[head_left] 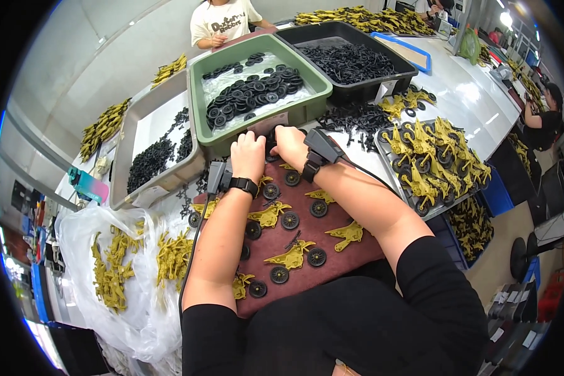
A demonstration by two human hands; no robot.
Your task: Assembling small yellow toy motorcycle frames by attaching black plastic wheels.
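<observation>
At the far edge of a maroon mat [351, 266], my two hands work close together, just before the green tray's front wall. My left hand [249, 153] is closed, its fingers curled down. My right hand [289, 147] is closed too, thumb and fingers bent inward. A black part [271, 150], probably a wheel, shows between them; what each hand grips is mostly hidden. Toward me on the mat lie yellow toy motorcycle bodies [289, 257] with black spoked wheels [316, 257] beside them. Small black pieces [292, 239] lie among these.
Behind my hands stands a green tray [266, 122] of black wheels. A grey tray [197, 156] and a black tray [407, 75] hold small black parts. Yellow motorcycles with wheels [438, 156] fill a tray on the right. Left lies a plastic bag [75, 250]. A person [222, 25] stands opposite.
</observation>
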